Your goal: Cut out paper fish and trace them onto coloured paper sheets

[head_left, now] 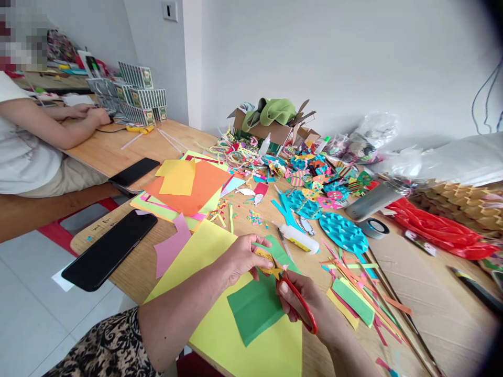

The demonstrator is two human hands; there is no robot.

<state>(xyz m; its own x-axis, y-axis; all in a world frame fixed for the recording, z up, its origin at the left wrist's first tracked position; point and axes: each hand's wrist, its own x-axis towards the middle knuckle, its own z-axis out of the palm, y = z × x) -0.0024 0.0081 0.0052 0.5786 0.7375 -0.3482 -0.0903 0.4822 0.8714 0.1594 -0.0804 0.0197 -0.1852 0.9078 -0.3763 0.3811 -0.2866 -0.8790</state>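
Observation:
My left hand (244, 256) pinches a small yellow-orange paper cutout (264, 256) with dark markings; its exact shape is partly covered by my fingers. My right hand (320, 303) grips scissors (310, 318) with red handles, their blades up against the cutout. Whether the blades are fully closed I cannot make out. Beneath both hands lies a piece of green paper (251, 314) on a large yellow sheet (204, 246). Just beyond my hands, a white glue bottle (301, 239) rests on its side.
Colored paper sheets (208, 183), two black phones (112, 251) and pink paper (173, 246) lie to the left. Paper strips (353, 301), tape (375, 228) and a metallic bottle (373, 201) are at right. Cutouts and a cardboard box (279, 133) stand behind. Another person (35, 125) works at far left.

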